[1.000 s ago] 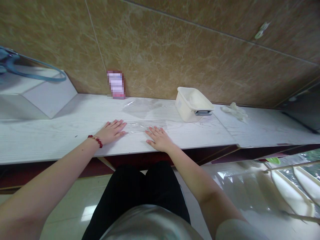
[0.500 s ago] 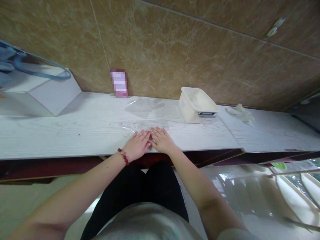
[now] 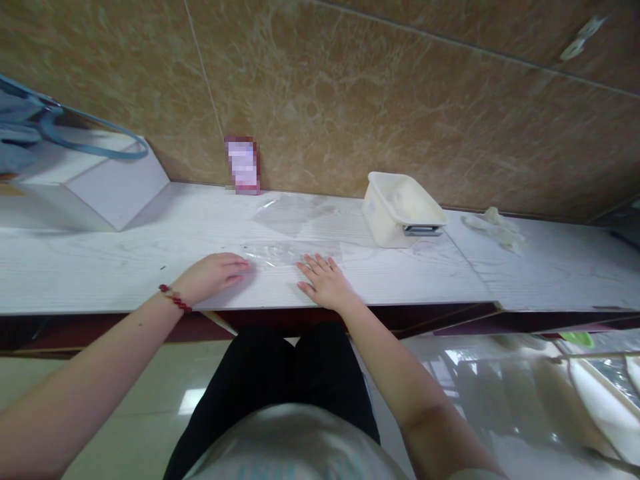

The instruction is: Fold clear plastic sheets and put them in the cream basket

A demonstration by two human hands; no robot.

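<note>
A clear plastic sheet lies flat on the white counter in front of me, hard to see against the surface. My left hand, with a red bead bracelet on the wrist, rests on the counter at the sheet's left end, fingers together and slightly curled, pressing down. My right hand lies flat on the sheet's right end, fingers stretched and spread. A second clear sheet lies further back.
A cream plastic tub stands at the back right, with crumpled pale gloves beyond it. A small pink card leans on the brown tiled wall. A white box with a blue strap sits at the left.
Half a second ago my hands were side by side in the middle of the sheet. My left hand has slid out to the left; my right hand stays put.
</note>
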